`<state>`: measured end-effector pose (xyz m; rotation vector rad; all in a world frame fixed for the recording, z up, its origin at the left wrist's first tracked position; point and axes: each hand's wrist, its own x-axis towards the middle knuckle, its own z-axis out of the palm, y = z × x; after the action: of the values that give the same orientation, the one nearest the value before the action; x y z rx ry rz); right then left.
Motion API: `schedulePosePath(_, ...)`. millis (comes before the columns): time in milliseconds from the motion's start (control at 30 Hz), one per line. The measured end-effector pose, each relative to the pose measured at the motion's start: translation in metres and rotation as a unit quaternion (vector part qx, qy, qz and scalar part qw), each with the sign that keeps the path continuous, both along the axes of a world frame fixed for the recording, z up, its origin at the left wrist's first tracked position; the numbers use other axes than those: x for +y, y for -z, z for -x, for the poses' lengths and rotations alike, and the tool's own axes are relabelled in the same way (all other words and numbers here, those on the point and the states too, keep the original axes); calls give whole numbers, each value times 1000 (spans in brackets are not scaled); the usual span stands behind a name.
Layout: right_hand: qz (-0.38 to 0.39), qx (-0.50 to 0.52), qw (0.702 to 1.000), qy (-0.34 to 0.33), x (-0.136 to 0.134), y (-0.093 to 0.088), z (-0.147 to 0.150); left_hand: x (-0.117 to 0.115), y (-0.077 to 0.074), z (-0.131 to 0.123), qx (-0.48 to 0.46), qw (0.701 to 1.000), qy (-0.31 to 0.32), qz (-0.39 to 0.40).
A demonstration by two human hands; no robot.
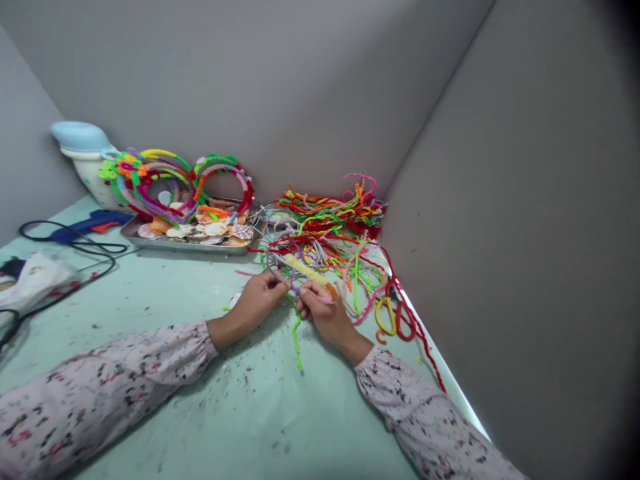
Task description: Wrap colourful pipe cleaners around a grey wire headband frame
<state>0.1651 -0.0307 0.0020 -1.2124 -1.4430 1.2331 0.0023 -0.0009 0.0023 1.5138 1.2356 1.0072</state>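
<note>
Currently, the left hand (pixel 257 305) pinches grey wire (pixel 278 261) at fuzzy yellow chenille (pixel 306 270); the right hand (pixel 320 313) pinches fuzzy pink chenille (pixel 323 299).

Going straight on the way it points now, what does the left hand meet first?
The left hand would most likely meet the yellow pipe cleaner first, just past its fingertips. It may already be touching it, though depth is hard to judge from this view.
</note>
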Motion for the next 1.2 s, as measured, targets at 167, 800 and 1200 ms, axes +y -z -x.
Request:
schedulePosePath(167, -7, 1, 1000, -5, -1, 0, 0, -1, -4, 1, 23, 1000, -10, -1)
schedulePosePath(800, -100, -45, 994, -16, -2, 3, -4, -3, -6, -3, 20, 999, -1, -29)
schedulePosePath(1200, -111, -84, 990, -7, -2, 2, -4, -1, -3, 2, 102, 992, -8, -75)
